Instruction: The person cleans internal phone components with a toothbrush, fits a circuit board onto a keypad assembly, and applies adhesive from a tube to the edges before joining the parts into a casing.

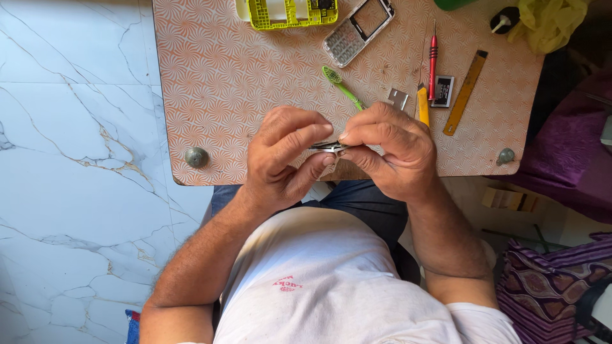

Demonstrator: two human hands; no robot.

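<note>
I hold a small dark metal piece [328, 146] pinched between both hands, just over the near edge of the table [217, 83]; what it is I cannot tell, since my fingers cover most of it. My left hand [284, 156] clamps its left end between thumb and forefinger, and my right hand [389, 153] closes on its right end the same way, fingertips almost meeting. Just beyond my knuckles lie a green toothbrush [341, 86], a small metal plate [398, 98] and a yellow-handled tool [422, 105]. Farther right are a red screwdriver [433, 60], a small dark battery [443, 90] and a yellow ruler [465, 92]. At the far edge sit a grey phone frame [358, 28] and a yellow-green frame [290, 13]. The table's left half is bare patterned surface.
</note>
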